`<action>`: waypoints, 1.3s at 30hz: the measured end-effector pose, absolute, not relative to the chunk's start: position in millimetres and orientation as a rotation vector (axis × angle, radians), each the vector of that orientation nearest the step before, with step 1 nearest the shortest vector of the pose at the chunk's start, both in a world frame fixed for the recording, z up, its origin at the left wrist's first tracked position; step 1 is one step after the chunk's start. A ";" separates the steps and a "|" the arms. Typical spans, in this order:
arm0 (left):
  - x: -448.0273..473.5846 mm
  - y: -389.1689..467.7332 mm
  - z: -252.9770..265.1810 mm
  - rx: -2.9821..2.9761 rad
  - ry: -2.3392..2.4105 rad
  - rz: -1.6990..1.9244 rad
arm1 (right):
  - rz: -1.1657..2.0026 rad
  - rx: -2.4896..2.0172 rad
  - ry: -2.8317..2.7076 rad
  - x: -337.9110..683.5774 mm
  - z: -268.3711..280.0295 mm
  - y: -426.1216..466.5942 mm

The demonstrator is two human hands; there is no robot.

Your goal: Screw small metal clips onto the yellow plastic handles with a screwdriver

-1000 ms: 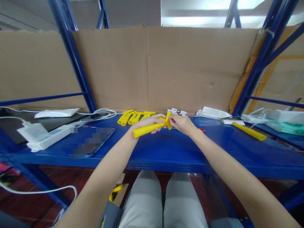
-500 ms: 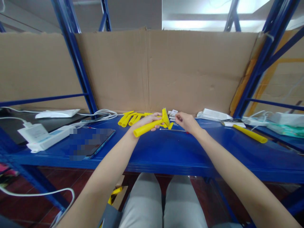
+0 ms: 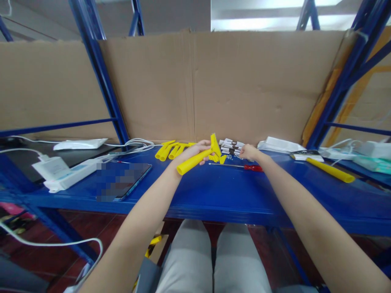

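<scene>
My left hand (image 3: pixel 201 151) is wrapped round a yellow plastic scraper (image 3: pixel 195 160), its round handle pointing toward me and its wide flat head up. My right hand (image 3: pixel 249 152) is at the right end of a pile of small white packets with dark bands (image 3: pixel 230 146). Its fingers are curled together, and what they pinch, if anything, is hidden. Just in front of that hand lies a screwdriver with a red handle (image 3: pixel 253 168). Small yellow pieces (image 3: pixel 222 159) lie beside the scraper's head, with tiny silvery bits near the packets.
Several more yellow scrapers (image 3: pixel 166 150) lie at the back left. A phone (image 3: pixel 134 183) and a white power strip (image 3: pixel 73 173) are farther left. On the right are a yellow tube-like handle (image 3: pixel 331 170) and a white packet (image 3: pixel 279 145). Cardboard (image 3: pixel 238 81) stands behind the blue shelf.
My right hand has moved away from the scraper's head, to the right, over to the white packets. The screwdriver's red handle now shows. My left hand still holds the scraper.
</scene>
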State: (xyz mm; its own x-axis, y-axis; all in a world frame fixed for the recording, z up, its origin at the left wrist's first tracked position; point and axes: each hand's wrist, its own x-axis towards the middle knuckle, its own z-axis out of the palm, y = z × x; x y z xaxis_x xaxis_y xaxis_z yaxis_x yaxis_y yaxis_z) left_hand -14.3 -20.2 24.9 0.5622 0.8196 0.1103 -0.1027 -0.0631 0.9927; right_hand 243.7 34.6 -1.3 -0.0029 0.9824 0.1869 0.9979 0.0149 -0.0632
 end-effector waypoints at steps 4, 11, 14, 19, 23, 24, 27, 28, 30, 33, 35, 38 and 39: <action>-13.5 -20.7 25.2 1.469 0.643 0.838 | -0.236 -2.071 -2.155 248.0 -8.1 39.4; -11.6 -19.5 22.9 1.476 0.652 0.800 | -0.290 -2.084 -2.204 242.3 -9.5 29.9; -8.5 -19.7 21.1 1.451 0.642 0.803 | -0.297 -2.078 -2.221 240.8 -9.0 26.1; 3.7 -13.6 13.9 1.400 0.587 0.769 | -0.241 -2.061 -2.178 244.4 -9.6 23.8; 19.0 -3.7 10.7 1.352 0.586 0.723 | -0.187 -1.969 -2.088 249.0 -9.2 24.9; 23.2 -1.1 11.1 1.341 0.592 0.711 | -0.131 -1.926 -2.034 249.2 -8.8 25.1; 37.2 5.6 14.2 1.298 0.605 0.688 | 0.252 -1.754 -1.779 246.3 -8.1 24.0; 42.2 7.4 15.3 1.280 0.607 0.682 | 0.414 -1.678 -1.689 244.5 -8.0 22.8; 52.2 10.7 16.5 1.247 0.608 0.673 | 0.687 -1.529 -1.560 240.6 -8.1 19.3; 65.1 17.0 14.1 1.212 0.619 0.667 | 0.915 -1.407 -1.516 236.6 -8.9 13.7; 71.1 23.2 9.2 1.178 0.645 0.628 | 0.926 -1.409 -1.501 235.7 -9.9 11.6; 76.2 34.9 -1.9 1.112 0.623 0.614 | 0.827 -1.485 -1.475 235.1 -11.9 11.7; 77.2 38.9 -5.9 1.096 0.613 0.609 | 0.802 -1.520 -1.470 234.8 -12.7 12.4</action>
State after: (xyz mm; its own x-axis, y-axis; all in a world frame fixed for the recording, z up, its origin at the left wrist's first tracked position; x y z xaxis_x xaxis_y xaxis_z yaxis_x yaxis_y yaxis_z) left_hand 77.2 38.9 -5.9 0.6833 0.7147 -0.1495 -0.1452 0.3336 0.9314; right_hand 234.8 12.4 -12.7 0.1021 0.9886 0.1109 0.4418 0.0549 -0.8954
